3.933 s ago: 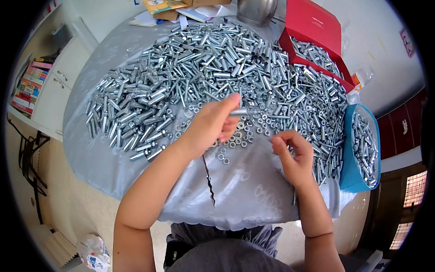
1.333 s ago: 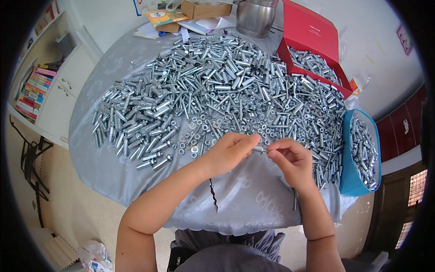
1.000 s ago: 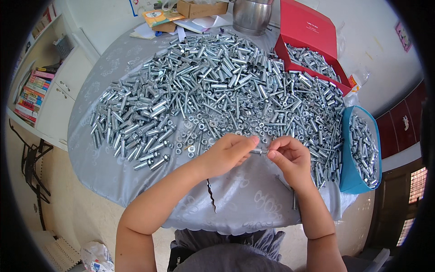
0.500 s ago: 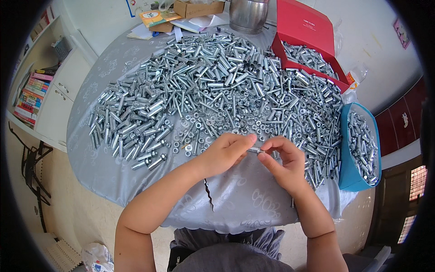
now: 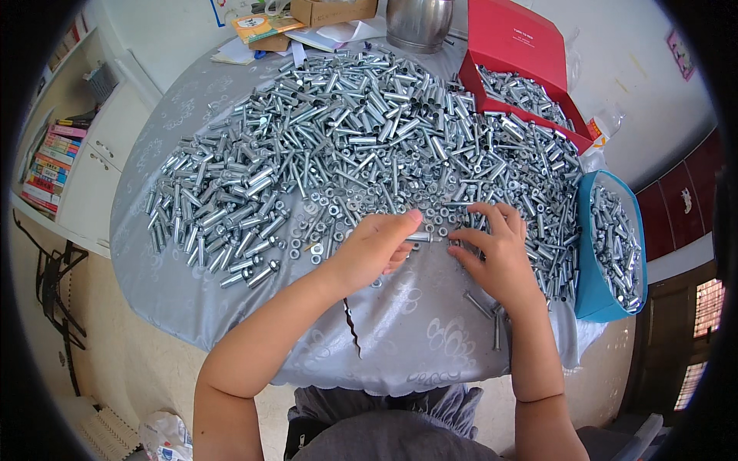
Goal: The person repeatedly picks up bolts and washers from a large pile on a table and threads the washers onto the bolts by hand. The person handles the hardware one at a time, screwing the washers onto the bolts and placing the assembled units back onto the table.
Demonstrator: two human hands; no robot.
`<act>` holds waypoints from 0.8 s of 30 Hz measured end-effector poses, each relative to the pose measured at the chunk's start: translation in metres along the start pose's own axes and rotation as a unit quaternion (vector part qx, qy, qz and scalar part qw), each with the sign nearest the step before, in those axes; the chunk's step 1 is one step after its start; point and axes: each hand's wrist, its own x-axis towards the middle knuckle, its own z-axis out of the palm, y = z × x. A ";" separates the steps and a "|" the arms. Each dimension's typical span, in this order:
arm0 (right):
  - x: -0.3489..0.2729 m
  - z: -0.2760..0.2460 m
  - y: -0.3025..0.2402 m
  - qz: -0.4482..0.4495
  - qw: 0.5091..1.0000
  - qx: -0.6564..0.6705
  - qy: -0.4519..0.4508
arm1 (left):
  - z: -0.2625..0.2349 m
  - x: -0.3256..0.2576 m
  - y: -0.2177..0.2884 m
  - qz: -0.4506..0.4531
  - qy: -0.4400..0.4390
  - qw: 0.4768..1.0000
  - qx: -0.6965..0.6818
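My left hand (image 5: pixel 377 244) is closed round a shiny silver anchor bolt (image 5: pixel 424 237), whose end sticks out past the fingertips to the right. Just beyond that end, my right hand (image 5: pixel 496 250) has thumb and fingers apart, with nothing visible between them. Its fingertips are at the near edge of a big heap of loose metal hardware. Small nuts and washers (image 5: pixel 440 215) lie in front of both hands. Assembled anchor bolts (image 5: pixel 254 269) form the heap's near left corner. Two loose bolts (image 5: pixel 496 330) rest on the cloth beneath my right forearm.
A grey patterned tablecloth (image 5: pixel 400 346) covers the round table and has a dark wavy tear near me. A red box (image 5: pixel 513 38) with hardware stands at the back right, a blue bin (image 5: pixel 588 269) of hardware at the right edge. A metal pot (image 5: pixel 419 24) stands behind.
My right hand has come off the anchor bolt and moved slightly right and away from me, its fingers spreading. My left hand keeps hold of the bolt. Two loose bolts now show by my right forearm.
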 end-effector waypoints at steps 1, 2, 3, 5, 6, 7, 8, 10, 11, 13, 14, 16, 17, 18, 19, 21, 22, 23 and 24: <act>0.000 0.000 -0.001 0.007 1.000 0.002 -0.006 | 0.002 0.000 0.000 0.001 -0.004 1.000 -0.003; 0.000 0.001 -0.001 0.018 1.000 0.009 -0.009 | 0.004 0.000 0.001 0.002 -0.009 1.000 -0.007; -0.001 0.002 -0.002 0.028 0.999 0.018 -0.013 | 0.005 -0.001 0.001 0.002 -0.011 1.000 -0.009; -0.002 0.004 -0.002 0.035 0.999 0.026 -0.017 | 0.003 -0.001 0.000 0.003 -0.018 1.000 -0.002; -0.002 0.006 -0.001 0.032 0.999 0.027 -0.018 | 0.002 -0.001 0.000 0.004 -0.022 1.000 0.002; -0.002 0.007 -0.001 0.028 0.999 0.027 -0.019 | 0.002 -0.001 0.000 0.003 -0.018 1.000 0.005; -0.001 0.007 -0.001 0.016 0.999 0.030 -0.004 | 0.001 -0.001 -0.001 0.001 -0.014 1.000 0.008; 0.001 0.006 -0.001 -0.007 0.999 0.032 0.027 | 0.003 -0.001 0.000 -0.003 -0.011 1.000 0.016; 0.001 0.004 -0.004 0.004 0.994 0.098 0.049 | 0.004 -0.001 0.000 -0.007 -0.009 1.000 0.020; 0.002 -0.001 -0.014 0.023 0.968 0.233 0.091 | 0.005 -0.002 0.000 -0.007 -0.005 0.999 0.031; 0.001 -0.002 -0.018 0.049 0.958 0.270 0.088 | 0.005 -0.002 0.000 -0.005 -0.007 0.999 0.037; -0.005 -0.003 -0.022 0.104 0.932 0.337 0.082 | 0.007 -0.001 0.000 -0.007 -0.009 0.999 0.037; -0.006 0.004 -0.020 0.087 0.923 0.362 0.099 | 0.008 -0.003 0.001 -0.011 -0.006 0.999 0.032; -0.006 0.005 -0.021 0.095 0.917 0.375 0.091 | 0.010 -0.004 0.002 -0.015 -0.004 1.000 0.027; -0.006 0.006 -0.022 0.104 0.912 0.389 0.083 | 0.010 -0.003 0.001 -0.015 -0.010 1.000 0.024; -0.008 0.008 -0.022 0.117 0.897 0.420 0.068 | 0.008 -0.003 -0.001 -0.016 -0.020 1.000 0.018; -0.008 0.010 -0.023 0.115 0.889 0.437 0.073 | 0.008 -0.003 -0.001 -0.017 -0.020 1.000 0.014; -0.008 0.011 -0.024 0.112 0.880 0.454 0.079 | 0.007 -0.003 -0.002 -0.018 -0.020 1.000 0.011; -0.008 0.012 -0.024 0.110 0.872 0.470 0.084 | 0.007 -0.002 -0.002 -0.019 -0.021 1.000 0.006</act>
